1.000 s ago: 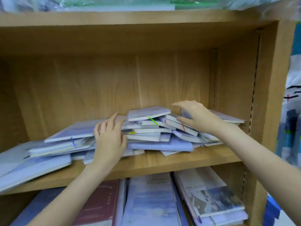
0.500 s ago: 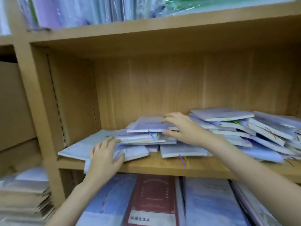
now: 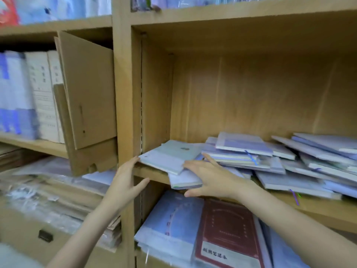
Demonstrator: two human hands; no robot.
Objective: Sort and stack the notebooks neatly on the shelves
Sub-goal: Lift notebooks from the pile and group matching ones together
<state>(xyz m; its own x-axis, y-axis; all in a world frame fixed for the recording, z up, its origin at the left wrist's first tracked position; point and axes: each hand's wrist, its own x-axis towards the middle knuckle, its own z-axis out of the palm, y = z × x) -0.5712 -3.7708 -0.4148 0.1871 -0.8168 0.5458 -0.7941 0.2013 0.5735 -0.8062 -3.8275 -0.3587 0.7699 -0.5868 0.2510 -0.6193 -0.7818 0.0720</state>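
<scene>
Notebooks [image 3: 251,153] are found heaped askew on the middle shelf [image 3: 152,174], several overhanging its front edge. The leftmost notebook [image 3: 170,157] is touched at its corner by the left hand [image 3: 123,182], fingers spread. The right hand [image 3: 210,178] is laid flat, fingers extended, on the overhanging copies. The covers are judged thin, light, glossy and liable to slide; hold is best taken at opposite edges. A cardboard box [image 3: 87,97] is noted in the left bay.

Both hands [image 3: 125,182] on notebooks [image 3: 170,157], wooden shelf [image 3: 150,174]
</scene>
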